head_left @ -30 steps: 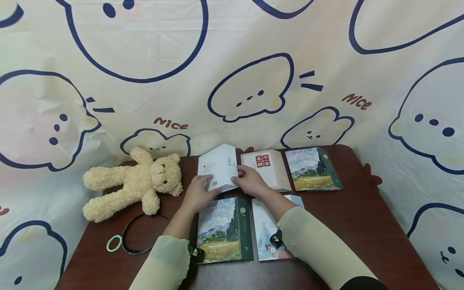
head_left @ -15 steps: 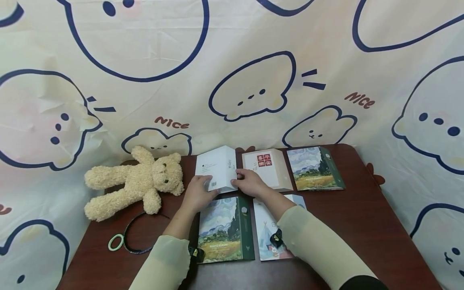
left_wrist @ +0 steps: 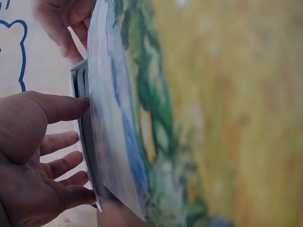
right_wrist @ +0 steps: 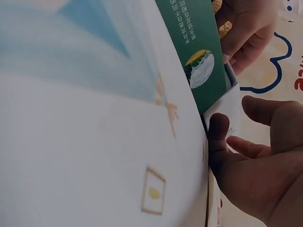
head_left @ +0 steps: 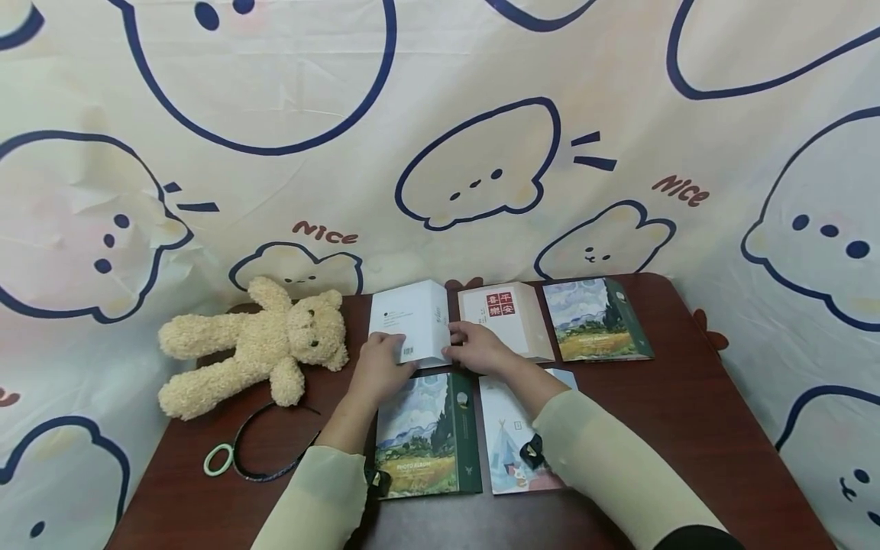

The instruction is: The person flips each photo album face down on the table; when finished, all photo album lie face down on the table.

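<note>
A white-covered photo album (head_left: pixel 406 313) with a wide spine lies at the back of the table. On its near left corner rests my left hand (head_left: pixel 382 367); in the left wrist view the thumb (left_wrist: pixel 71 108) is against the near page edge and the other fingers spread at the cover. At the spine's near end is my right hand (head_left: pixel 481 350), fingertips touching it; the right wrist view shows one finger raised off the album. In front lies a photo album with a painted landscape cover (head_left: pixel 415 435). A tent-printed album (head_left: pixel 510 447) lies beside it, partly under my right forearm.
Right of the white album lie an album with red characters (head_left: pixel 495 325) and another landscape-covered album (head_left: pixel 587 321). A cream teddy bear (head_left: pixel 254 344) lies at left, with a black curved band (head_left: pixel 257 478) and a pale green ring (head_left: pixel 218 460) below it. A cartoon-printed cloth backs the table.
The white album has come down from a tilted pose to nearly flat, its far edge lower. My left fingers have shifted slightly along its near left corner, and both hands stay with it.
</note>
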`<state>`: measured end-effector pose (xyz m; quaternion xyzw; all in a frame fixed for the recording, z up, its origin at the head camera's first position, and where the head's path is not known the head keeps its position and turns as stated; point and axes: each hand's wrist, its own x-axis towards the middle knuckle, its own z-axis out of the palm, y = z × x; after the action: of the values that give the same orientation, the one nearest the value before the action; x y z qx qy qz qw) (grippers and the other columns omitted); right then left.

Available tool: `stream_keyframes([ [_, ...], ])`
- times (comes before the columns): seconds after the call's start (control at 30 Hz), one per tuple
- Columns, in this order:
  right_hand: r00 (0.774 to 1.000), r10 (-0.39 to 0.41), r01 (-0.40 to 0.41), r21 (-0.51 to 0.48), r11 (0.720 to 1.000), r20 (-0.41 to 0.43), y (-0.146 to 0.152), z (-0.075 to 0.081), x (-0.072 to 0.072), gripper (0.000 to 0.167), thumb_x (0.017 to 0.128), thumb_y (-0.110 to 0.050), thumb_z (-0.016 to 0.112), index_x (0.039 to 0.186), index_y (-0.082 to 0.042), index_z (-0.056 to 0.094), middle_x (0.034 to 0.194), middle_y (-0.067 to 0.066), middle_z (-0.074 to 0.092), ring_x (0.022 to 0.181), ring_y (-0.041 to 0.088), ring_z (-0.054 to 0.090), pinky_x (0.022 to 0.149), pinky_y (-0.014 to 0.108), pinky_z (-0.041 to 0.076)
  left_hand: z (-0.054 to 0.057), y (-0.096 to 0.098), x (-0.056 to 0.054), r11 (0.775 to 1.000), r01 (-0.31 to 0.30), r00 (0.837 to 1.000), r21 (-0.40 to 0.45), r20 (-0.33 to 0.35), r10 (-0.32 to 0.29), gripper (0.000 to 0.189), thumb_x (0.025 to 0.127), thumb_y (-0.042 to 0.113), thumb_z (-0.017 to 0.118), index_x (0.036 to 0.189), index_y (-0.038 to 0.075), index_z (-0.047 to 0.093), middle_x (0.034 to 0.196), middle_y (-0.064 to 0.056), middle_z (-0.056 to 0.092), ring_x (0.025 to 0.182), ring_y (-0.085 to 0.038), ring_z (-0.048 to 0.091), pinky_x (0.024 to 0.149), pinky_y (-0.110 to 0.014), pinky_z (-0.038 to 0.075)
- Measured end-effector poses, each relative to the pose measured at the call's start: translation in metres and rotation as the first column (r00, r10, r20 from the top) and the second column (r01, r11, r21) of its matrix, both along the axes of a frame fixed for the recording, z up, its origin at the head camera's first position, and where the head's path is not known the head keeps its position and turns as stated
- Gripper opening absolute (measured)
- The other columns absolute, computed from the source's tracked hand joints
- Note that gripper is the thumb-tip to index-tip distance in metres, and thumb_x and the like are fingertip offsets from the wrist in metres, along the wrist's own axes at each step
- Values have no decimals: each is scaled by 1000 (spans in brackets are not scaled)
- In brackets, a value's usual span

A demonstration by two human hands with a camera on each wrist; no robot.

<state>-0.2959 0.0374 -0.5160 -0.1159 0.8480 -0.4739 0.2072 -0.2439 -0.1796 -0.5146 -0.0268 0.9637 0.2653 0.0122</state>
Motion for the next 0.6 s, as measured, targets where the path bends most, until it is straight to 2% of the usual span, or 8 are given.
stream_keyframes([
  [0.2, 1000, 19, -18, -32, 999, 10, 2, 1, 3, 61, 97, -24, 71, 151, -5, 51, 129, 10, 66, 90, 16, 69, 79, 33, 58, -1, 1, -1, 999, 3, 1000, -36, -1, -3, 61, 90, 28, 80, 143, 4, 61, 142, -22, 52, 128, -41, 50, 101, -55, 48],
  [0.4, 1000, -3, 6, -76, 997, 31, 11, 5, 8, 59, 99, -24, 70, 152, -6, 51, 133, 9, 66, 104, 19, 69, 86, 37, 59, -3, 3, -1, 1000, 0, 1000, -26, 16, 0, 65, 90, 30, 79, 145, 4, 58, 145, -23, 49, 132, -41, 48, 103, -56, 48],
  [0.5, 1000, -15, 17, -85, 996, 28, 19, 5, 11, 59, 100, -25, 69, 152, -7, 50, 135, 8, 64, 110, 21, 68, 88, 37, 59, -2, 0, -1, 1000, 25, 999, 14, 23, -25, 64, 91, 33, 78, 145, 5, 58, 146, -23, 49, 133, -42, 48, 104, -57, 47],
  [0.6, 1000, -24, 26, -87, 996, 19, 31, 10, 16, 59, 100, -26, 68, 153, -8, 49, 137, 8, 63, 116, 23, 66, 89, 37, 59, 4, -5, 1, 992, 57, 998, 111, 21, -59, 61, 94, 33, 75, 146, 6, 58, 147, -22, 52, 135, -42, 49, 108, -58, 44],
])
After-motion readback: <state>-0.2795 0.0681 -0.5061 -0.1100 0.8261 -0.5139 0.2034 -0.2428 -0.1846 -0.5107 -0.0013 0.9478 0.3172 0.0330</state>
